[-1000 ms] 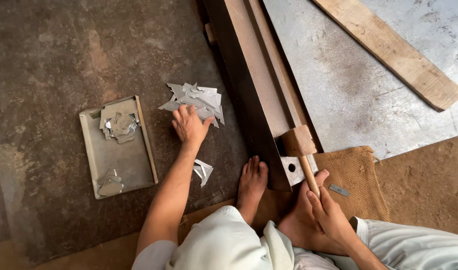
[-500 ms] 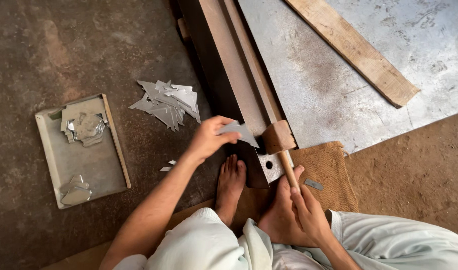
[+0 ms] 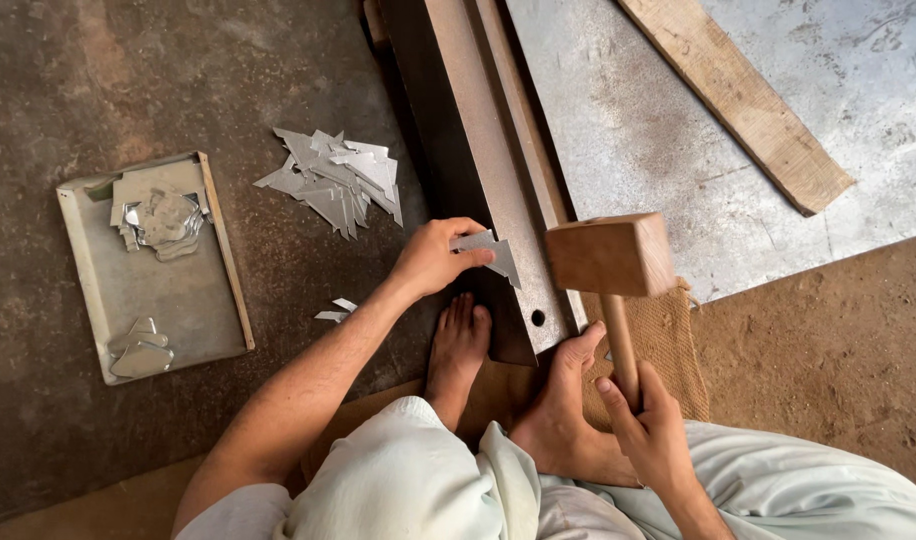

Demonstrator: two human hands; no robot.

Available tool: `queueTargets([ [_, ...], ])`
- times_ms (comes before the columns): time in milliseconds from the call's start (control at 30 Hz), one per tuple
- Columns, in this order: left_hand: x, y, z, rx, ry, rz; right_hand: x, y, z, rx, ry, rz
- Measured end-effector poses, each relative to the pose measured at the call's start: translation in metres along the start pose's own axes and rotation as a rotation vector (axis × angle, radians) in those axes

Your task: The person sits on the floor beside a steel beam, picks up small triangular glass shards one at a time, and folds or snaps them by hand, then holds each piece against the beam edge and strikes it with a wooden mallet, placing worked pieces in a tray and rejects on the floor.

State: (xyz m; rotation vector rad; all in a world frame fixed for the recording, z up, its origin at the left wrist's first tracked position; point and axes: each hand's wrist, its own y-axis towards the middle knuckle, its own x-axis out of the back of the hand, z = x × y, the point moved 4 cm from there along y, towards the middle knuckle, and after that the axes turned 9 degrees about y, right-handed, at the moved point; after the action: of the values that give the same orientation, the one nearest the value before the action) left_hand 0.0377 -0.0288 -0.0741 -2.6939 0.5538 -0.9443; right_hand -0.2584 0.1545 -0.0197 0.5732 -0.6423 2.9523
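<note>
Both hands grip: left pinches metal piece on steel beam; right clutches mallet.

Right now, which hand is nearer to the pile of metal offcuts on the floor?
Left. The left hand pinches a metal piece just right of the pile of metal offcuts; the right hand grips the wooden mallet farther right.

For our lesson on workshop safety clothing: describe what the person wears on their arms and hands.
Nothing covers them. The left hand and right hand are bare, with no gloves, rings, watch or bands visible. Both forearms are bare and no sleeves show. Pale, loose cloth covers the legs.
</note>
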Motion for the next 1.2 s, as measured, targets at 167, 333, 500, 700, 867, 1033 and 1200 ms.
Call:
queueTargets([
  [167,-0.004,-0.001,0.005,-0.065,-0.026,-0.05,-0.004,-0.016,0.015,-0.027,0.14,0.097],
  [333,-0.007,-0.001,0.006,-0.125,0.031,-0.077,-0.017,-0.01,0.026,0.093,0.101,0.067],
  [500,-0.007,0.0,0.004,0.008,0.114,-0.068,-0.028,0.001,0.013,-0.077,-0.102,0.111],
  [700,-0.006,0.0,-0.003,-0.014,0.211,-0.072,-0.028,-0.002,0.005,-0.036,0.269,0.086],
  [867,-0.005,0.001,-0.005,-0.004,0.309,-0.081,-0.029,0.006,-0.009,-0.208,0.441,0.06],
  [1033,-0.003,0.002,-0.005,-0.029,0.335,-0.121,-0.034,0.01,-0.02,-0.238,0.496,0.19],
  [1200,0.0,0.006,-0.001,-0.045,0.415,-0.165,-0.03,0.021,-0.034,-0.073,0.59,0.073],
])
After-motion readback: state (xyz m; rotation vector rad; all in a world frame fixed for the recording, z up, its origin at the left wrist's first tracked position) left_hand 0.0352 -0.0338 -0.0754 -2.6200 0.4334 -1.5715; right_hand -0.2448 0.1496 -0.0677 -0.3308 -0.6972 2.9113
